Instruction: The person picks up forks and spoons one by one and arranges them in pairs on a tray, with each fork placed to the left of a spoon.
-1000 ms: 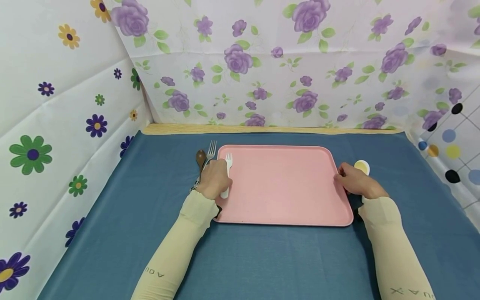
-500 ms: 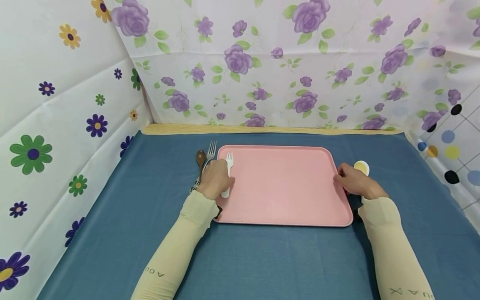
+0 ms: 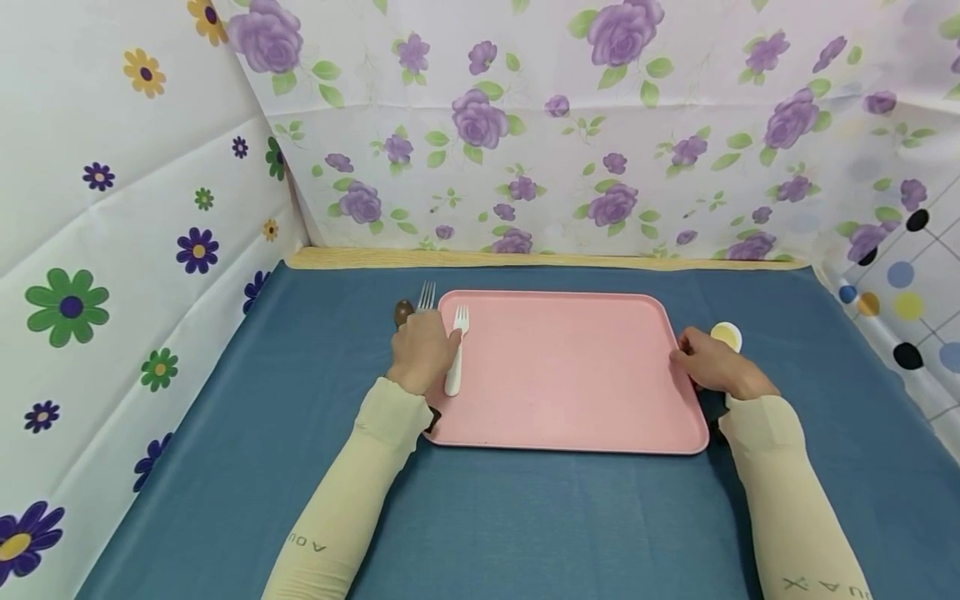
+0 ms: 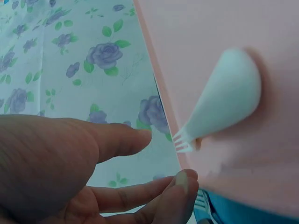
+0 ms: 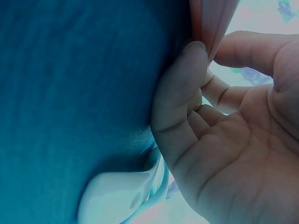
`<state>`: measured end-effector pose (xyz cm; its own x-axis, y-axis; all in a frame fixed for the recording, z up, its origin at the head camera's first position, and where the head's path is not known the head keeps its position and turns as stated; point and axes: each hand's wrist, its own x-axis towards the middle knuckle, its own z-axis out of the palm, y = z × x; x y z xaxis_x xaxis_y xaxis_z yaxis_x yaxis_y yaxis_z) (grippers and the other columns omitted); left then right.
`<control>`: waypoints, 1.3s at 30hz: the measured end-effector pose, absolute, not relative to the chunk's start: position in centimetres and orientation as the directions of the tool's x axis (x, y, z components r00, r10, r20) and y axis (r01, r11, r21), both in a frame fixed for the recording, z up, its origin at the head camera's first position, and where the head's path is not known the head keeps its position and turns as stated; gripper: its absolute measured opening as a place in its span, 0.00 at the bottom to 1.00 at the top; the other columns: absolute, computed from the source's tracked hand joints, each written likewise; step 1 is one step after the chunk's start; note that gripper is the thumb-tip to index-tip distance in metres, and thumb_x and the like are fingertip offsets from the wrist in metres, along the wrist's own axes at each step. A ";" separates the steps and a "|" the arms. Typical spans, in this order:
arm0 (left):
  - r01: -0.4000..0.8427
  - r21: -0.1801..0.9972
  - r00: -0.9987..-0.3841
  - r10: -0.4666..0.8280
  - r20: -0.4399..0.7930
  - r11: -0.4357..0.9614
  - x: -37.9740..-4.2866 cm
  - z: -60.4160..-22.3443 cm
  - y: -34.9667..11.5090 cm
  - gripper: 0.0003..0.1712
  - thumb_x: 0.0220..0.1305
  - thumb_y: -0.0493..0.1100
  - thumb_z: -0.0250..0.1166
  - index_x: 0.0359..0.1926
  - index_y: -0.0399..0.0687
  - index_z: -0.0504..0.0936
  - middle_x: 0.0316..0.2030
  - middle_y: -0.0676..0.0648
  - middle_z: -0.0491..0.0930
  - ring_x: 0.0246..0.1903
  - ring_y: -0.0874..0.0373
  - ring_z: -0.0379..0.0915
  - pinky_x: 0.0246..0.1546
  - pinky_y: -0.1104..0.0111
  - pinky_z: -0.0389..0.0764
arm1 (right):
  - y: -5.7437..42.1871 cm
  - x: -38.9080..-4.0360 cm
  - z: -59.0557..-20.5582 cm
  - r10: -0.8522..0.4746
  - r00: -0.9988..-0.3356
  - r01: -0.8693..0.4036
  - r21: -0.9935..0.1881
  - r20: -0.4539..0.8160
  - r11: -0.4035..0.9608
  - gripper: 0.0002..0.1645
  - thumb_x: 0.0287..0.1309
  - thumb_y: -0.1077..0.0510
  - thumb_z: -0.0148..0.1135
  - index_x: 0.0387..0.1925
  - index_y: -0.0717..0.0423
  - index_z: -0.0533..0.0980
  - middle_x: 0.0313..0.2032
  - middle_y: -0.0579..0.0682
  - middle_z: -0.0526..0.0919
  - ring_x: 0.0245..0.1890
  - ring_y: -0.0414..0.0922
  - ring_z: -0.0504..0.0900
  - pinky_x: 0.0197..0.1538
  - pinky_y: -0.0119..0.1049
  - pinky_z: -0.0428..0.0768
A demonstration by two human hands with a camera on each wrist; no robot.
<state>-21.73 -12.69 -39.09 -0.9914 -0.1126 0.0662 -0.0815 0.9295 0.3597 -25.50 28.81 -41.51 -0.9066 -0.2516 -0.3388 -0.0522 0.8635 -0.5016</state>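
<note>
A pink rectangular tray (image 3: pixel 562 375) lies on the blue cloth. On its left side rests a white fork (image 3: pixel 455 367), handle toward the person. My left hand (image 3: pixel 420 354) is over the tray's left edge beside this fork. The left wrist view shows its thumb and fingers (image 4: pixel 180 186) apart, with nothing between them. At the right edge, my right hand (image 3: pixel 716 365) pinches the tray rim (image 5: pixel 215 23) between thumb and finger. Just beyond the left hand, a metal fork (image 3: pixel 427 296) and a brown spoon (image 3: pixel 403 312) show partly; the hand hides their handles.
Behind the right hand lies a white rounded thing with a yellow middle (image 3: pixel 726 336), partly hidden. A pale wooden strip (image 3: pixel 525 260) runs along the table's back edge. Flowered sheets (image 3: pixel 480 167) hang behind and on the left, with a dotted sheet on the right.
My left hand has shifted slightly up and left, its thumb coming away from the white fork, more of which shows now. The right hand keeps its pinch on the tray.
</note>
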 end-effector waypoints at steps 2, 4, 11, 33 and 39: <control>-0.093 0.372 -0.990 -0.126 0.065 0.924 -21.8 -39.0 -13.0 0.20 0.66 0.51 0.61 0.24 0.41 0.79 0.18 0.43 0.76 0.19 0.50 0.76 0.20 0.57 0.79 | 28.9 -25.5 -41.6 -0.252 -0.906 -0.053 -0.500 -0.340 0.865 0.15 0.70 0.54 0.46 0.45 0.65 0.64 0.30 0.56 0.72 0.27 0.47 0.74 0.32 0.40 0.74; -0.103 0.385 -0.988 -0.139 0.067 0.917 -21.9 -38.9 -13.4 0.19 0.66 0.50 0.60 0.25 0.40 0.79 0.19 0.41 0.77 0.21 0.47 0.77 0.24 0.54 0.80 | 28.9 -25.5 -41.7 -0.253 -0.907 -0.056 -0.499 -0.336 0.865 0.15 0.70 0.54 0.46 0.45 0.65 0.65 0.31 0.57 0.72 0.28 0.47 0.74 0.32 0.40 0.74; -0.140 0.421 -0.981 -0.182 0.062 0.896 -22.0 -38.6 -14.7 0.21 0.68 0.48 0.58 0.19 0.42 0.76 0.15 0.43 0.72 0.17 0.48 0.73 0.21 0.54 0.78 | 28.8 -25.6 -41.9 -0.256 -0.906 -0.058 -0.501 -0.337 0.863 0.15 0.70 0.54 0.46 0.44 0.64 0.64 0.30 0.56 0.72 0.27 0.47 0.74 0.32 0.40 0.74; -0.327 0.343 -0.945 -0.316 -0.088 0.881 -22.5 -38.6 -16.0 0.19 0.63 0.48 0.65 0.43 0.34 0.84 0.39 0.34 0.82 0.34 0.40 0.78 0.38 0.49 0.80 | 28.8 -25.4 -41.5 -0.264 -0.902 -0.046 -0.531 -0.342 0.846 0.15 0.71 0.55 0.44 0.45 0.66 0.63 0.30 0.57 0.72 0.26 0.48 0.75 0.30 0.40 0.75; -0.338 0.307 -0.941 -0.320 -0.109 0.890 -22.6 -38.8 -16.4 0.16 0.61 0.45 0.66 0.41 0.35 0.84 0.37 0.35 0.82 0.32 0.41 0.78 0.37 0.48 0.81 | 28.7 -25.4 -41.5 -0.266 -0.901 -0.054 -0.521 -0.343 0.852 0.15 0.71 0.55 0.44 0.46 0.66 0.64 0.32 0.58 0.72 0.28 0.48 0.74 0.32 0.40 0.75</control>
